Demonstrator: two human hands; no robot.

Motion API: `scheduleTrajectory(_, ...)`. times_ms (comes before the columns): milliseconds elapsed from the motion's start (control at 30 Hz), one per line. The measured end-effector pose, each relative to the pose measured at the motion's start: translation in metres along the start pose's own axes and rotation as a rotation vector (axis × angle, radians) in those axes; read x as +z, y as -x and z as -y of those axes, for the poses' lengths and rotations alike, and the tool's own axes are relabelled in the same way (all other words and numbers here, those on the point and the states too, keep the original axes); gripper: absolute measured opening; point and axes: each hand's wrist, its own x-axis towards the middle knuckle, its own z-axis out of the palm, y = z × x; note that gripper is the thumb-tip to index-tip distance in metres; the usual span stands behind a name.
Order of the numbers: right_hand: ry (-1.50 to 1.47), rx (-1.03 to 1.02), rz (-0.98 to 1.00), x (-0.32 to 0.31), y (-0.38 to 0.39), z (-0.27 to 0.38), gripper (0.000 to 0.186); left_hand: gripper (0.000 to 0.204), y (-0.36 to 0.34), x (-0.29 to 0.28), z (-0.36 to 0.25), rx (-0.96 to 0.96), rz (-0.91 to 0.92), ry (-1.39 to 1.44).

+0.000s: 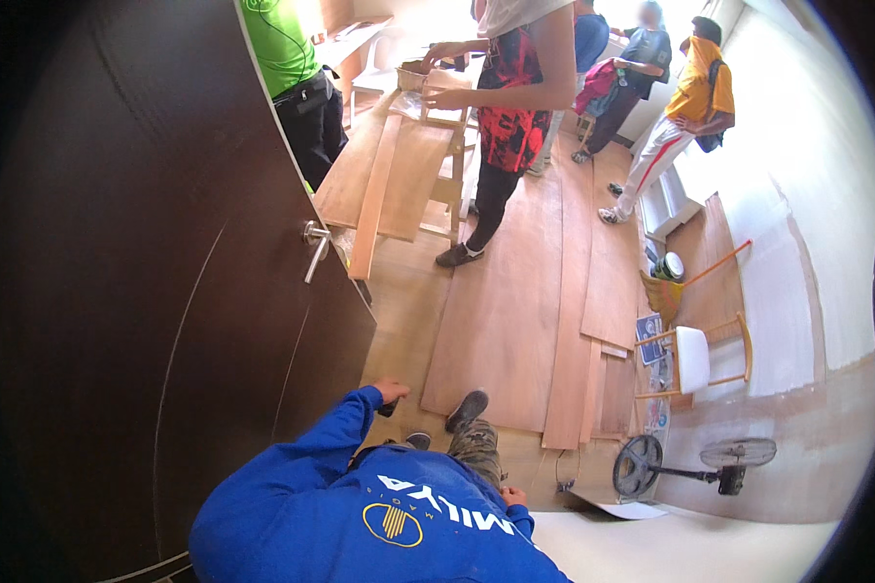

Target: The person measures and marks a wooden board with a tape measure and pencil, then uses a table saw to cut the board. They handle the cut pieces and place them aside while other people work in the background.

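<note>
My left hand [391, 391] reaches out from a blue sleeve, just to the right of the dark brown door [233, 233]. Its fingers are curled, and a small dark object [387, 408] shows under them, too unclear to name. Near my right hip is my right hand [513, 496], small in the picture and mostly hidden by my blue sweatshirt [311, 515]. What its fingers do cannot be made out. Ahead of my left hand, a metal lever handle [316, 251] juts from the door's edge. My dark shoe [467, 411] stands at the edge of the wood sheets.
Large wood sheets [506, 291] cover the floor ahead. Boards lie on a wooden bench [445, 189], where a person [515, 97] handles a small box [413, 76]. Other people stand farther back. Along the right are a chair [691, 360], a broom [663, 293] and a fallen fan [640, 466].
</note>
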Motion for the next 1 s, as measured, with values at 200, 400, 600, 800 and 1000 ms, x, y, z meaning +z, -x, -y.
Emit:
scheduleTrajectory(200,0.203,-0.120,0.106,-0.014,-0.145,-0.004,0.038,0.033,-0.048,-0.044,-0.121,0.176,-0.094,0.313)
scheduleTrajectory(400,-0.077,0.026,0.152,-0.069,-0.264,0.084,0.035,0.036,-0.086,-0.136,-0.227,0.197,-0.274,0.360)
scheduleTrajectory(600,-0.225,0.232,0.227,-0.167,-0.353,0.232,0.029,0.041,-0.101,-0.237,-0.286,0.227,-0.800,0.462)
scheduleTrajectory(800,-0.170,0.157,0.145,-0.203,-0.410,0.342,0.026,0.049,-0.136,-0.336,-0.299,0.097,-1.116,0.361)
scheduleTrajectory(1000,-0.093,0.055,0.329,-0.154,-0.449,0.387,0.034,0.056,-0.184,-0.389,-0.295,-0.084,-1.180,0.300)
